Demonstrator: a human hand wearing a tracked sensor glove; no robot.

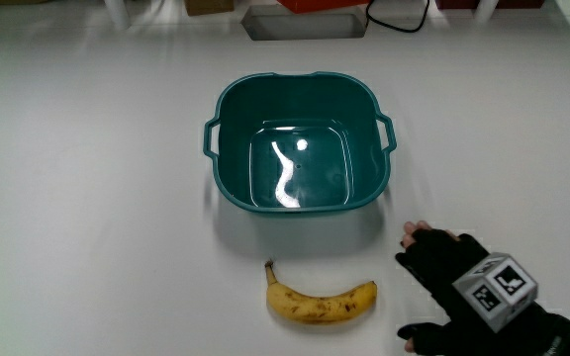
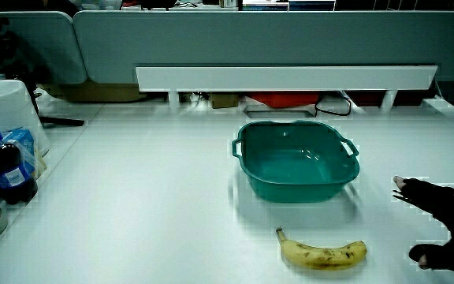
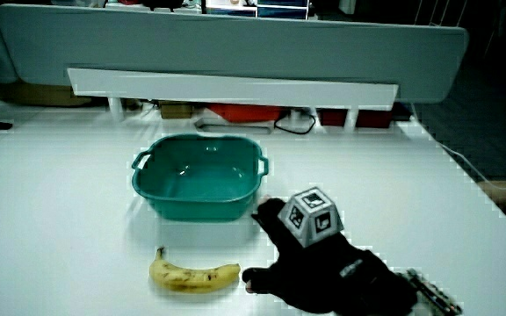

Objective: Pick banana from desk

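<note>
A yellow banana [image 1: 320,302] with brown speckles lies flat on the white desk, nearer to the person than the teal basin [image 1: 231,148]. It also shows in both side views, banana [image 2: 322,252] and banana [image 3: 194,275]. The gloved hand [image 1: 443,287] hovers low beside the banana's blunt end, fingers spread and holding nothing. In both side views the hand [image 2: 440,229] [image 3: 301,254] has thumb and fingers apart, a small gap short of the banana. The patterned cube [image 3: 312,217] sits on the hand's back.
The teal basin [image 2: 251,162] stands with nothing in it, mid-desk. A soda bottle [image 2: 6,170] and a white container [image 2: 6,106] stand at the desk's edge in a side view. A low partition [image 3: 235,53] with a white shelf closes the desk.
</note>
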